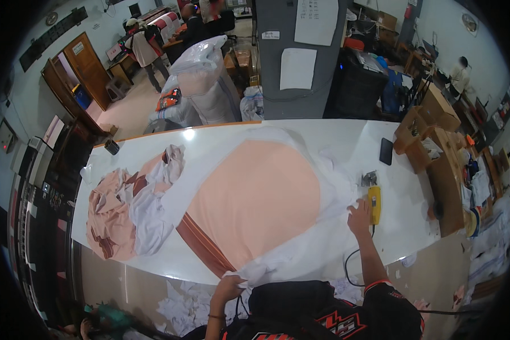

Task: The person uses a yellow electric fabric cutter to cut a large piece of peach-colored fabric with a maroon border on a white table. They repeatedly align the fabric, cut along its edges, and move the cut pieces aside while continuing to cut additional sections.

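A large sheet of fabric [260,192] lies across the white table [405,195], peach in the middle with white borders and a striped brown band along its lower left. At the table's front edge, my left hand [226,288] is closed on a bunched white corner of this fabric. My right hand [358,218] pinches the white edge on the far right. Just beside its fingers rests a yellow electric fabric cutter [374,205] with a metal head, its black cord running down off the table.
Crumpled peach and white fabric [116,209] is heaped on the left. A dark cup [112,148], a black phone [386,151] and cardboard boxes [445,175] sit along the table. White scraps [187,306] litter the floor. Wrapped bundles [207,85] stand behind; a person [145,51] is farther off.
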`<state>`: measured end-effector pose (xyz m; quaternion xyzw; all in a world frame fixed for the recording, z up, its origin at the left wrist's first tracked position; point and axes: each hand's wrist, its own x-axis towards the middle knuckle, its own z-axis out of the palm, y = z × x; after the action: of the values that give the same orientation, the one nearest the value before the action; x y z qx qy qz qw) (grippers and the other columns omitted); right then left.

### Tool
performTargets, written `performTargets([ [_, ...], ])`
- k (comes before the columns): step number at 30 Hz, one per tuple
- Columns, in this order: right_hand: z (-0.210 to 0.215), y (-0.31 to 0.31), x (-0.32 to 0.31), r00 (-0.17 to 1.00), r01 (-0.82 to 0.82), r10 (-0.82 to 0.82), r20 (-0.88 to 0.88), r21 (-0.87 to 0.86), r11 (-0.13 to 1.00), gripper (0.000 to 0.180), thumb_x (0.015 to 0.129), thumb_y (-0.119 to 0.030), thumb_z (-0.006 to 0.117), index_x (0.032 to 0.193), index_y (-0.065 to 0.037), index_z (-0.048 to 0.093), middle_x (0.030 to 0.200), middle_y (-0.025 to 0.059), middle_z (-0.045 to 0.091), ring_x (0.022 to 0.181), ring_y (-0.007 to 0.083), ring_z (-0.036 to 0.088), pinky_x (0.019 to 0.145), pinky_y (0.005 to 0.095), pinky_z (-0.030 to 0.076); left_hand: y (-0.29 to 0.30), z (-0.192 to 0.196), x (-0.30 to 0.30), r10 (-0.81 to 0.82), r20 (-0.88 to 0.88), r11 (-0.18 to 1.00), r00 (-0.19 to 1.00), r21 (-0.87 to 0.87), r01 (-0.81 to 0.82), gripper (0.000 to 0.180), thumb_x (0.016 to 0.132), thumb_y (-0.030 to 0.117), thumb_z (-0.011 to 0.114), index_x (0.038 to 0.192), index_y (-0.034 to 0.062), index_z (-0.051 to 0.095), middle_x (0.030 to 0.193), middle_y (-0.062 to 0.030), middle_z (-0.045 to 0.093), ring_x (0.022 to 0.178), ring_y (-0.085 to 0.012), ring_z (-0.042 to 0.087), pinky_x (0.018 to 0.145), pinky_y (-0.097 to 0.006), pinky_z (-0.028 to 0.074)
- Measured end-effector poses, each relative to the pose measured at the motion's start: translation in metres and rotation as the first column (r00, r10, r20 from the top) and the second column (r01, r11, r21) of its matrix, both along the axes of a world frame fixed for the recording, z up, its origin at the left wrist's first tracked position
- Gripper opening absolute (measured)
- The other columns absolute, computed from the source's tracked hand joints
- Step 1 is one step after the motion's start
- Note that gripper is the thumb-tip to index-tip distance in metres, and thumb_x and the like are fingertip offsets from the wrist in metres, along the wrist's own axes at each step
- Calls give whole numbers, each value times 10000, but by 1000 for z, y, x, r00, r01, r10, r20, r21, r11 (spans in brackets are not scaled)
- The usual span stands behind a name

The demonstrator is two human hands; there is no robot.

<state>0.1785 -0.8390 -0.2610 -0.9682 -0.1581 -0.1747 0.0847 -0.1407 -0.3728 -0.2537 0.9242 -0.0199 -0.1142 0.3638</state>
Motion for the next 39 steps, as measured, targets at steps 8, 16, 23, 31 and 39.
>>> performTargets([
  [8, -30, -50, 23, 813, 580, -544, -207, 364, 729, 626, 843, -320, 819, 1350, -69, 554, 1288, 209, 556, 1200, 420, 557, 983, 544, 495, -13, -12, 60, -496, -215, 850, 841, -320, 419, 286, 863, 233, 805, 1137, 149, 810, 925, -146, 751, 846, -315, 725, 785, -416, 569],
  [16, -53, -123, 64, 701, 672, -113, -704, 600, 434, 504, 852, -400, 850, 1052, 36, 695, 905, 127, 724, 818, 250, 728, 714, 388, 576, -67, -27, 138, -66, 203, 994, 977, 98, 47, 408, 866, 283, 807, 1240, 143, 725, 1214, -120, 691, 1185, -301, 639, 980, -428, 509],
  [23, -33, -113, 41, 664, 711, 157, -731, 682, 171, 450, 888, -296, 793, 1142, 25, 608, 902, 134, 680, 760, 266, 738, 594, 439, 627, -95, -26, 127, -171, 244, 976, 955, 178, 129, 671, 813, 452, 825, 1400, 187, 637, 1493, -176, 512, 1431, -373, 434, 1159, -566, 343],
  [31, 21, -41, -55, 617, 708, 241, -749, 662, 244, 501, 860, -143, 806, 1156, 1, 428, 915, 161, 642, 683, 266, 721, 522, 394, 612, -91, -19, 92, -175, 227, 959, 958, 261, 113, 888, 733, 603, 841, 1484, 201, 589, 1591, -194, 424, 1496, -403, 345, 1217, -593, 261],
  [39, -12, -60, -108, 705, 658, -19, -709, 643, 392, 526, 792, -139, 852, 1114, -17, 454, 900, 148, 654, 705, 265, 723, 585, 385, 596, -89, 11, 89, -260, 189, 953, 947, 207, 220, 617, 740, 456, 878, 1253, 162, 702, 1337, -113, 569, 1295, -328, 518, 1057, -520, 423],
])
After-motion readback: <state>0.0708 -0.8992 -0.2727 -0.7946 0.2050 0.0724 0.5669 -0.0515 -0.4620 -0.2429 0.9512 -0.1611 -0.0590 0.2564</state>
